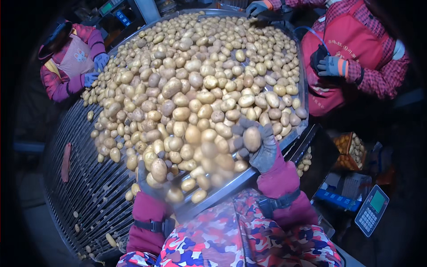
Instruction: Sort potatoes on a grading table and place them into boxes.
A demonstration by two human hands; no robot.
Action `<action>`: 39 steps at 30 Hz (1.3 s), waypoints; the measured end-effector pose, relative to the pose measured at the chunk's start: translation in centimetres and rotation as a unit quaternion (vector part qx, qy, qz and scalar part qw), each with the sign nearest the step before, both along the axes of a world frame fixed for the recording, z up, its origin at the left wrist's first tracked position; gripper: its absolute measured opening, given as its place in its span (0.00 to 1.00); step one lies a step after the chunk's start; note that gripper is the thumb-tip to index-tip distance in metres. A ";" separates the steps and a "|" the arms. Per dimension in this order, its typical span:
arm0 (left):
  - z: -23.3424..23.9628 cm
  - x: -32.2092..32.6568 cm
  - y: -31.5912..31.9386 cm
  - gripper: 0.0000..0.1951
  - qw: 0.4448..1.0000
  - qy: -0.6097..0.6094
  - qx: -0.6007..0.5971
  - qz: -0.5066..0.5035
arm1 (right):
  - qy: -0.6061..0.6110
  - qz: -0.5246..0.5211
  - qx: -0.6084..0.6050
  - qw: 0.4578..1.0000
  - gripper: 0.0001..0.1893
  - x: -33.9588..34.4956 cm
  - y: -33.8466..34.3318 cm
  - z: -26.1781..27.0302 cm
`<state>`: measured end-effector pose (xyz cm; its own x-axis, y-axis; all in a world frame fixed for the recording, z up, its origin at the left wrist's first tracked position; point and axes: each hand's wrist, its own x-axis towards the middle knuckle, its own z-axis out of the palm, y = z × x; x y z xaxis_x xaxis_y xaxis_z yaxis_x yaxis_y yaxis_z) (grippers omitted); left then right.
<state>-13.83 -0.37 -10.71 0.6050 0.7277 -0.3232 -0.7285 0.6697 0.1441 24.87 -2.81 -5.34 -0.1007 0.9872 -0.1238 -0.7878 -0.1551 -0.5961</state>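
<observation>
A large heap of potatoes point(186, 83) covers the slatted metal sorting table point(76, 163) before me. My right hand point(263, 147), in a grey work glove, grips a brownish potato point(252, 139) above the table's near right edge. Lower down and to the left, my left hand point(150, 180) is gloved too and has its fingers around a yellowish potato point(158, 169). Other potatoes press close about this hand and partly hide it. A blurred patch of the picture makes the potatoes between my hands unclear.
Co-workers stand at the left point(71, 61) and right point(353, 50) sides of the table. A reddish strip point(66, 162) lies on the bare slats. Down at the right are a crate of potatoes point(357, 152), a scale display point(372, 210) and a pale basket point(357, 187).
</observation>
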 end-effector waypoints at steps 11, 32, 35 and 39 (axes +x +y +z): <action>-1.4 -1.2 -1.7 0.30 -0.079 0.774 0.620 -0.101 | -0.096 0.410 -0.031 0.906 0.20 -6.0 -8.0 -1.3; 3.3 2.1 -1.5 0.36 0.994 -0.045 0.079 -0.056 | -0.031 0.136 -0.098 0.985 0.28 -19.4 -26.2 -2.0; 3.2 2.1 -1.4 0.36 0.999 0.045 0.020 -0.014 | -0.053 0.072 -0.043 0.995 0.27 -19.3 -27.8 -1.8; 4.3 3.0 -2.4 0.36 0.957 0.258 0.128 0.027 | -0.037 -0.038 -0.036 0.998 0.26 -16.9 -33.0 -2.9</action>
<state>-10.78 -2.79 -6.41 0.3719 0.8486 -0.3763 -0.5488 0.5279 0.6482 7.92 -35.77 -8.28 -0.0131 0.9800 -0.1987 -0.7532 -0.1403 -0.6426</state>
